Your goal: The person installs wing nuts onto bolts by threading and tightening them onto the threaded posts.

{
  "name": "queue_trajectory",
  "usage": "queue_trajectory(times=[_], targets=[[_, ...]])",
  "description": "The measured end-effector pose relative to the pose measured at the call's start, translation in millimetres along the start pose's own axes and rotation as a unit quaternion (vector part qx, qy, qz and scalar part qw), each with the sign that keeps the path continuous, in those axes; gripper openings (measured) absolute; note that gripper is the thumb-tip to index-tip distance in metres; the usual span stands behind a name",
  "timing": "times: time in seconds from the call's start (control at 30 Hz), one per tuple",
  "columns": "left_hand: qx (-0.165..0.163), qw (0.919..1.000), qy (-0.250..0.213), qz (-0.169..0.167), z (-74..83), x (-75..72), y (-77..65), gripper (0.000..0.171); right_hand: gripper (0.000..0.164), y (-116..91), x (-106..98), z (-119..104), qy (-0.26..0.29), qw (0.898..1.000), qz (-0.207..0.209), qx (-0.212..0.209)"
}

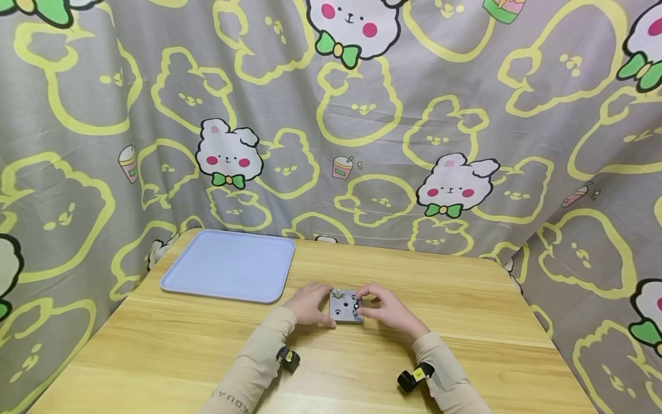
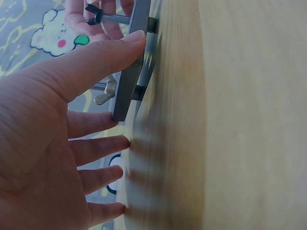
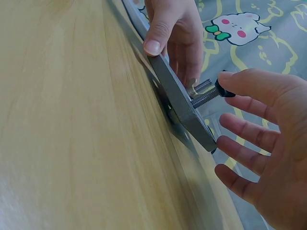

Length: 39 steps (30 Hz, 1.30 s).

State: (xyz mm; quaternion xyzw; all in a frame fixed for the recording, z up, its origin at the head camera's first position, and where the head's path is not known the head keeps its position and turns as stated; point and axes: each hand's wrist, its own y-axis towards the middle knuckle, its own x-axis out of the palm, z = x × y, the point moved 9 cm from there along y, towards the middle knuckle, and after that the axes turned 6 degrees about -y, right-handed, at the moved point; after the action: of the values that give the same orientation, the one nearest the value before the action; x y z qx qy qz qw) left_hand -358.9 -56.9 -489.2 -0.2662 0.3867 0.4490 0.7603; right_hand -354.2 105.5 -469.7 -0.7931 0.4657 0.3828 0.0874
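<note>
A square grey plate [image 1: 346, 314] with several holes sits near the middle of the table. My left hand [image 1: 309, 305] holds it at its left side, thumb [image 2: 127, 40] on the near edge and index finger at the far corner. A silver wing nut [image 2: 109, 90] is on a threaded bolt at the plate's far left. At the plate's right side stands another threaded bolt [image 3: 205, 99] topped by a black wing nut [image 2: 93, 15]. My right hand [image 1: 385, 309] pinches this black nut between thumb and index finger, the other fingers spread. Bolt heads [image 2: 139, 92] show beneath the plate.
A light blue tray [image 1: 230, 265] lies at the back left of the wooden table [image 1: 465, 322]. A patterned curtain [image 1: 372, 144] hangs behind the table and along both sides. Each wrist wears a black camera on a strap.
</note>
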Motion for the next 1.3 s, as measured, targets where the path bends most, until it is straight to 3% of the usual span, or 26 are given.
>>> queue_trajectory(times=[0.37,0.73,1.03,1.3], targets=[[-0.002,1.0,-0.002,0.001,-0.4,-0.9,0.1,0.094,0.003,-2.0,-6.5,-1.0,-0.003,1.0,0.011,0.002],[-0.001,1.0,-0.003,0.001,-0.3,-0.9,0.1,0.094,0.004,-0.8,-4.6,0.4,-0.003,1.0,0.007,0.002],[0.002,1.0,-0.004,0.002,0.7,-1.2,-0.1,0.093,0.033,-0.3,-2.0,-4.0,-0.005,1.0,0.0,-0.008],[-0.006,1.0,-0.003,-0.002,-1.9,0.4,1.1,0.093,0.024,-1.2,-3.7,-5.0,-0.01,1.0,0.004,-0.009]])
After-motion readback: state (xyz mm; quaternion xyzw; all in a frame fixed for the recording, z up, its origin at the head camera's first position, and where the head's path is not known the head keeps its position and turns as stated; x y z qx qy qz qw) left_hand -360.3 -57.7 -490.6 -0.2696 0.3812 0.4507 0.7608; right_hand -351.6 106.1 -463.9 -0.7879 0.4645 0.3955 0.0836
